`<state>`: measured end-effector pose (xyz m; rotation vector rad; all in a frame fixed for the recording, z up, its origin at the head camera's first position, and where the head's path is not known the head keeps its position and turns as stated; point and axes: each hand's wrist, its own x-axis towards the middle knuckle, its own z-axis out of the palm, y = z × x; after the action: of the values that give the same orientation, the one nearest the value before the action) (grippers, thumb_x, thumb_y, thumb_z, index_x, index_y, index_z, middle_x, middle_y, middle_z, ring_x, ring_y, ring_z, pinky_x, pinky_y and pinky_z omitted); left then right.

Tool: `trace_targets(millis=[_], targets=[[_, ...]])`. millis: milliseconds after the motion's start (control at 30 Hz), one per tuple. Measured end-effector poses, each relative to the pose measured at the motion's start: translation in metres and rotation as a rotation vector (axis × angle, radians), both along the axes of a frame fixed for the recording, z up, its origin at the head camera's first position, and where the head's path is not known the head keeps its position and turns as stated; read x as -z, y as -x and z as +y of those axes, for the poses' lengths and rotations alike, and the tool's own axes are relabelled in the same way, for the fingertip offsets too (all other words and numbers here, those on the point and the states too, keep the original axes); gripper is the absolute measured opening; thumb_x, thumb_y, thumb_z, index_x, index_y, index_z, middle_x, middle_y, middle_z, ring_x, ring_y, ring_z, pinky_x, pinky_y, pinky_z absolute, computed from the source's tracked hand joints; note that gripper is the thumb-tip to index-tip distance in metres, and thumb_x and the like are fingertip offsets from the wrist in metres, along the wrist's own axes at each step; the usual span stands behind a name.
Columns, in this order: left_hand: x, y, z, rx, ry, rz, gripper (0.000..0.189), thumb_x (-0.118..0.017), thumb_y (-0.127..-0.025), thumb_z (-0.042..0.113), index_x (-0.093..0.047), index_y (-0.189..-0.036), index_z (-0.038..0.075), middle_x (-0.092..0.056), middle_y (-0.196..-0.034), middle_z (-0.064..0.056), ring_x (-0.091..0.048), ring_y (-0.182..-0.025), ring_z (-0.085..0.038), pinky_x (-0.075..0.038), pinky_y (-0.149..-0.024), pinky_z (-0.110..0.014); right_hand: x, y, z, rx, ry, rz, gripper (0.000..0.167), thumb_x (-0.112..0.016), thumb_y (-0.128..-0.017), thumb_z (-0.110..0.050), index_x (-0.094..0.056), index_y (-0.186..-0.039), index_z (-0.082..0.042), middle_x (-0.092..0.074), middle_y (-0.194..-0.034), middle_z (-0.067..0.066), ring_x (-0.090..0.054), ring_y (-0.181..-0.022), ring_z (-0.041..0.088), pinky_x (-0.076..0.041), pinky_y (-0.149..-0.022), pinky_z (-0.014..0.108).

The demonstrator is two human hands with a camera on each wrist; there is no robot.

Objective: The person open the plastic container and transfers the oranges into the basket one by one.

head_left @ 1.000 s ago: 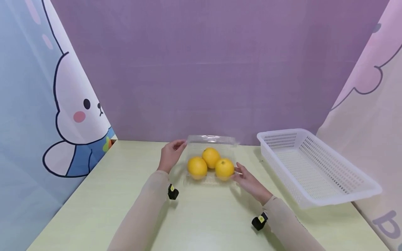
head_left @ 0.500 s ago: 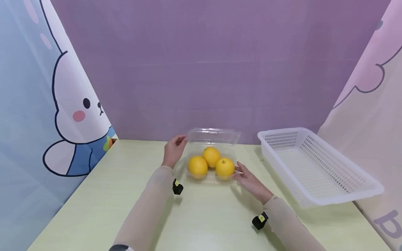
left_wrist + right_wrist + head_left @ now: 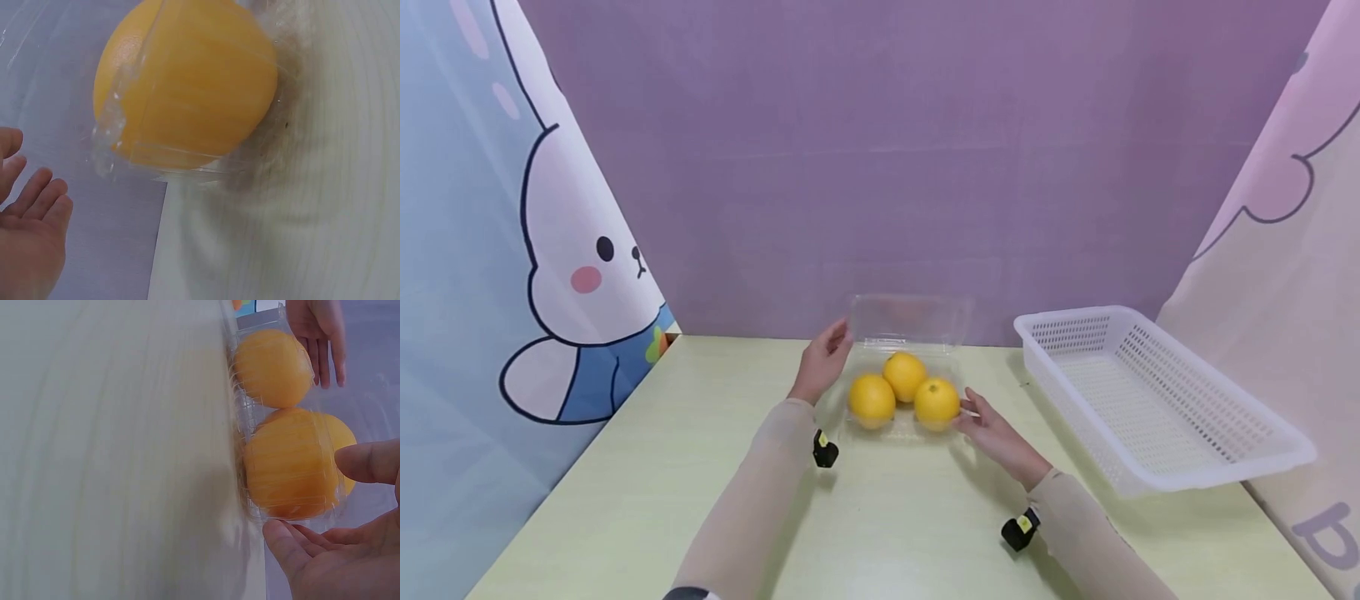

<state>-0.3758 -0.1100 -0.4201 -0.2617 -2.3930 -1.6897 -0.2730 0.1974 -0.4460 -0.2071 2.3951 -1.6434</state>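
Three oranges (image 3: 904, 377) sit in a clear plastic clamshell box (image 3: 902, 433), whose hinged lid (image 3: 910, 317) stands raised at the back. At the lid's left edge is my left hand (image 3: 822, 360). Its fingers are extended, and the left wrist view shows the palm (image 3: 31, 250) holding nothing, with an orange (image 3: 187, 81) behind the clear wall. My right hand (image 3: 1000, 440) holds the box's front right corner. In the right wrist view its thumb (image 3: 369, 462) lies by the rim in front of an orange (image 3: 290, 469), its other fingers against the side.
A white perforated plastic basket (image 3: 1150, 400) stands to the right of the box on the pale table (image 3: 880, 525). Behind the table hangs a purple curtain (image 3: 925, 167). A cartoon-printed cloth (image 3: 467, 292) closes off the left side, another cloth (image 3: 1277, 333) the right.
The lid has swung up and back from low over the oranges to standing upright. My left hand has moved slightly up and right, its fingers spreading. The right hand stays at the corner.
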Motion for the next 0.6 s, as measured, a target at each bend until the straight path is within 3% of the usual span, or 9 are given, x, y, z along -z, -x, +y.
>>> trace_targets(millis=[200, 300, 600], targets=[[0.0014, -0.0012, 0.0002, 0.081, 0.029, -0.073, 0.061, -0.05, -0.106, 0.039, -0.028, -0.16, 0.02, -0.034, -0.159, -0.008, -0.035, -0.143, -0.028, -0.031, -0.114, -0.045, -0.0022, -0.0019, 0.0001, -0.009, -0.006, 0.007, 0.08, -0.056, -0.103, -0.026, -0.005, -0.16, -0.002, -0.022, -0.159, 0.026, -0.028, -0.142, 0.046, -0.028, -0.112, 0.059], [0.0018, -0.0005, 0.0008, 0.091, 0.044, -0.092, 0.065, -0.048, -0.105, 0.044, -0.024, -0.161, 0.018, -0.031, -0.16, -0.006, -0.033, -0.144, -0.027, -0.029, -0.115, -0.044, -0.0027, -0.0026, 0.0003, -0.01, -0.003, 0.009, 0.08, -0.056, -0.103, -0.025, -0.005, -0.16, -0.003, -0.023, -0.159, 0.026, -0.028, -0.142, 0.046, -0.029, -0.112, 0.059], [-0.0015, -0.0016, 0.0037, 0.101, 0.057, -0.101, 0.067, -0.048, -0.106, 0.04, -0.021, -0.161, 0.011, -0.029, -0.161, -0.009, -0.03, -0.146, -0.027, -0.027, -0.117, -0.042, -0.0008, -0.0017, 0.0008, -0.009, -0.017, 0.001, 0.079, -0.055, -0.103, -0.027, -0.006, -0.161, -0.005, -0.023, -0.159, 0.024, -0.029, -0.142, 0.045, -0.028, -0.113, 0.058]])
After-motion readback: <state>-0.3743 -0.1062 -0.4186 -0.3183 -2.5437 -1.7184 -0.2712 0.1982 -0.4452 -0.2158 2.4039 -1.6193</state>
